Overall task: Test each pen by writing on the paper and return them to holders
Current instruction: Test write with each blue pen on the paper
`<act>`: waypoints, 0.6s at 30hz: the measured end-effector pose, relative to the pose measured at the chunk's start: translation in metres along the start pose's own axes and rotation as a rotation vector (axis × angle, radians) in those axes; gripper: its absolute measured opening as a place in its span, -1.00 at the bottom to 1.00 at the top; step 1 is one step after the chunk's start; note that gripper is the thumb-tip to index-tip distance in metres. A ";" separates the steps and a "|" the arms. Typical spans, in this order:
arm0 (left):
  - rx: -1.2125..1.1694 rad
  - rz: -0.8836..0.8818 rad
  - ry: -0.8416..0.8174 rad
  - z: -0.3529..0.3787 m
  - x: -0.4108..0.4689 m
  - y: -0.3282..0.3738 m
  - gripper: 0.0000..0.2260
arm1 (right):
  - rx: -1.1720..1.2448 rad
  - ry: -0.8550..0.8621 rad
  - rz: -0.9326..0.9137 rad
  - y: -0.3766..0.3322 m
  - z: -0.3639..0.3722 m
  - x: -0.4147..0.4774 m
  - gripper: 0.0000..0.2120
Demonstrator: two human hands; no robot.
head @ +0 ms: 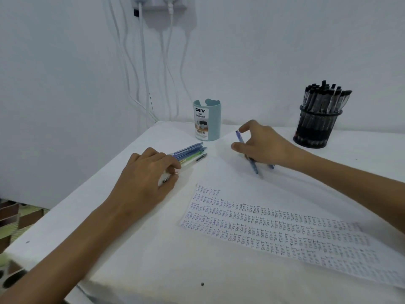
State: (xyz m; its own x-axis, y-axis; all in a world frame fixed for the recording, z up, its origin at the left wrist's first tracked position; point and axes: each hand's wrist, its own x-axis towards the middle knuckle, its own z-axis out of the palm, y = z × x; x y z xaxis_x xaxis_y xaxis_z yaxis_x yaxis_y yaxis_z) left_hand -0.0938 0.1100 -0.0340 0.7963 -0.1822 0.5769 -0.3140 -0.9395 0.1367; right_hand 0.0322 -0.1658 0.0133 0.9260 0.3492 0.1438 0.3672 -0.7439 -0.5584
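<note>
My left hand (pixel 146 174) grips a bundle of several pens (pixel 190 152), blue, green and clear ones, lying on the white table (pixel 135 249) with their tips pointing up-right. My right hand (pixel 263 145) holds blue pens (pixel 246 152) loosely, one angled under the fingers and a second tip showing near the wrist. A sheet of paper (pixel 274 229) covered with rows of the word TEST lies in front of me. The teal holder (pixel 207 120), labelled DIY desk organizer, stands at the back with no pens showing above its rim. A black mesh holder (pixel 316 126) at the back right is full of black pens.
White cables (pixel 143 62) hang down the wall from plugs above the table's back-left corner. The table's left edge drops to a patterned floor (pixel 13 227).
</note>
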 end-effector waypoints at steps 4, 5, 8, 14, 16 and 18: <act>-0.033 0.002 0.003 -0.002 -0.002 0.004 -0.88 | -0.189 0.122 -0.003 0.023 -0.022 0.016 -0.62; -0.053 -0.010 0.001 -0.002 -0.002 0.004 -0.88 | -0.245 0.138 0.011 0.028 -0.025 0.018 -0.62; -0.123 -0.020 0.012 -0.002 -0.002 0.003 -0.86 | -0.338 0.142 0.070 0.037 -0.026 0.021 -0.66; -0.169 0.008 0.159 -0.005 0.001 0.010 -0.78 | -0.463 0.235 -0.008 0.029 -0.020 0.014 -0.69; -0.169 0.031 0.214 -0.007 0.002 0.011 -0.79 | -0.394 0.275 -0.172 0.021 -0.014 0.010 -0.75; -0.183 0.062 0.255 -0.008 0.002 0.013 -0.83 | -0.327 0.264 -0.395 0.008 -0.008 0.001 -0.76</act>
State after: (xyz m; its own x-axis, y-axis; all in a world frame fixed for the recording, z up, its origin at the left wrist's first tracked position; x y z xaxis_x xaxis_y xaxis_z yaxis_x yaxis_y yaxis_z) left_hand -0.1005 0.0993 -0.0247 0.6248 -0.1370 0.7687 -0.4639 -0.8570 0.2243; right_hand 0.0365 -0.1757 0.0154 0.6882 0.5131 0.5130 0.6588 -0.7381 -0.1456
